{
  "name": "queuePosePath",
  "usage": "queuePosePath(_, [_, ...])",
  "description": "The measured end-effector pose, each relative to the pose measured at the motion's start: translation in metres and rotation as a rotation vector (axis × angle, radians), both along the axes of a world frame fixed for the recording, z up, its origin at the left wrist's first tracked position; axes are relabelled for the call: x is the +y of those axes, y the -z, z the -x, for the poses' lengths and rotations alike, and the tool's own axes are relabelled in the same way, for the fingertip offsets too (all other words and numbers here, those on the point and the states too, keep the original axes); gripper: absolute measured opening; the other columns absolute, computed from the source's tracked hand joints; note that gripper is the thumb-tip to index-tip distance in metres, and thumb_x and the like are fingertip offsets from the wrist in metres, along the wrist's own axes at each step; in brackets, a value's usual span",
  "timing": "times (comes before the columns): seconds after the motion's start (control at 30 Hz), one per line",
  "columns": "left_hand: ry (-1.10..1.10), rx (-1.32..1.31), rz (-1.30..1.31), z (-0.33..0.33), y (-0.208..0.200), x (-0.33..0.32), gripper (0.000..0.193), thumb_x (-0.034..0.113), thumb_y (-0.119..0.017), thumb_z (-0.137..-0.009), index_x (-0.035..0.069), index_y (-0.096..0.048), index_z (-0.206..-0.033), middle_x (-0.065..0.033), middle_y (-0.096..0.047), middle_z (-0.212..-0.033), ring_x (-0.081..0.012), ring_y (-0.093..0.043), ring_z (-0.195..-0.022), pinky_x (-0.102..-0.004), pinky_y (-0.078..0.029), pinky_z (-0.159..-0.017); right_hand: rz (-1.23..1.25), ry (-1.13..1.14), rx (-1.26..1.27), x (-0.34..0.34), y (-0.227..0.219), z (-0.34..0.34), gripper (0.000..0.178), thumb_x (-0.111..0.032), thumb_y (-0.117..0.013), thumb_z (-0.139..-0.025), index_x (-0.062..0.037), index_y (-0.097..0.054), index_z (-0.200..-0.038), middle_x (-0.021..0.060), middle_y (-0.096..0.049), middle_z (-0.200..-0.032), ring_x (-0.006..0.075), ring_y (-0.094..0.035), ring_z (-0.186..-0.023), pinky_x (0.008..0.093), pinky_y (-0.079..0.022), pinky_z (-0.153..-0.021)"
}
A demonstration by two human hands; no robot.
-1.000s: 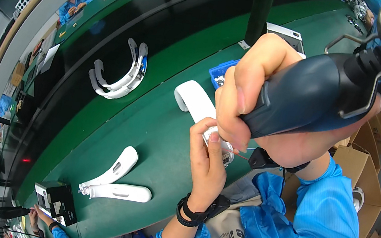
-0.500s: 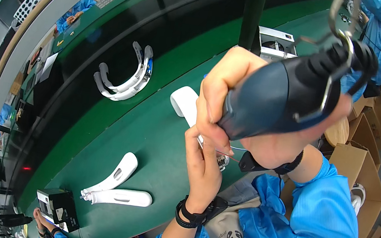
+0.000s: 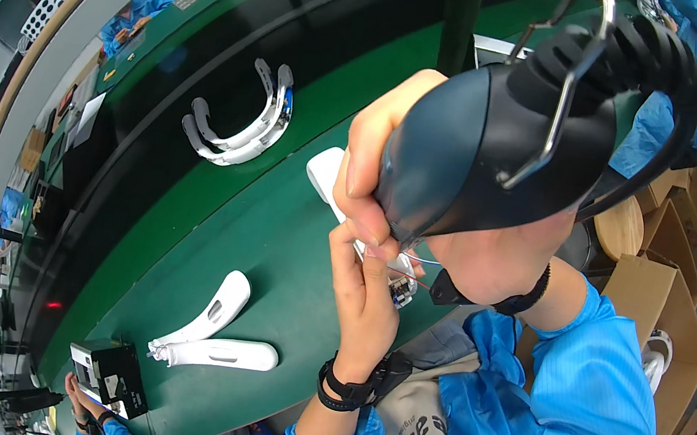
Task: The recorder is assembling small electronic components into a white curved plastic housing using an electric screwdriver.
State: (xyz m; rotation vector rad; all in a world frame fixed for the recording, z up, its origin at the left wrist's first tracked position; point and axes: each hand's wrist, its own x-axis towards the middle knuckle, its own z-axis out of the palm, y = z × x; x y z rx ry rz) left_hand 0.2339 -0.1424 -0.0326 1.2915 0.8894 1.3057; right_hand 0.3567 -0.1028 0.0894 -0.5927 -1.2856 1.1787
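A: Right hand (image 3: pixel 497 265), grip wrapped around the dark tool (image 3: pixel 489 149)!
B: And the left hand (image 3: pixel 366 303)?
A: Fingers closed on the white band (image 3: pixel 324 178), just below the right grip, over the bench (image 3: pixel 185 255)!

Cartons (image 3: pixel 676 341) are standing open at right, wooden disc (image 3: pixel 620 228) is lying beside them; black box (image 3: pixel 120 382) is sitting lower left, post (image 3: pixel 462 15) is rising top centre.

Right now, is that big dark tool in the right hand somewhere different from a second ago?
Yes. The dark tool has shifted left in the view, judged against the upright post beyond it.
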Motion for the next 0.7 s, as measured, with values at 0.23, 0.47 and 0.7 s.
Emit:
queuePosePath(0.23, [-0.008,-0.065,0.099,0.008,0.012,-0.004,0.034,0.018,-0.045,-0.117,-0.003,-0.047,-0.143,-0.0081,-0.058,-0.131,-0.0118,-0.055,-0.118,-0.0278,-0.047,-0.1,0.026,-0.057,-0.04,0.0,0.002,0.003,0.117,-0.102,-0.034,-0.082,0.0084,-0.06,-0.108,0.0144,-0.065,-0.086,0.0187,-0.063,-0.072,0.0311,-0.052,-0.061])
queuePosePath(0.47, [-0.031,0.025,0.06,0.006,0.01,-0.002,0.025,0.018,-0.044,-0.117,0.0,-0.047,-0.134,-0.008,-0.053,-0.123,-0.0151,-0.054,-0.114,-0.0319,-0.043,-0.104,-0.064,-0.097,0.101,0.004,0.018,0.007,0.1,-0.09,-0.042,-0.092,0.0057,-0.062,-0.113,0.0099,-0.066,-0.09,0.0127,-0.061,-0.073,0.0267,-0.049,-0.06])
queuePosePath(0.7, [-0.156,0.108,-0.037,0.006,0.021,0.0,0.03,0.019,-0.042,-0.117,0.0,-0.044,-0.14,-0.0135,-0.061,-0.12,-0.0189,-0.061,-0.111,-0.0328,-0.048,-0.102,-0.056,-0.151,0.137,0.002,0.017,0.002,0.092,-0.085,-0.047,-0.097,0.0017,-0.061,-0.123,0.007,-0.066,-0.092,0.0091,-0.059,-0.071,0.024,-0.047,-0.059])
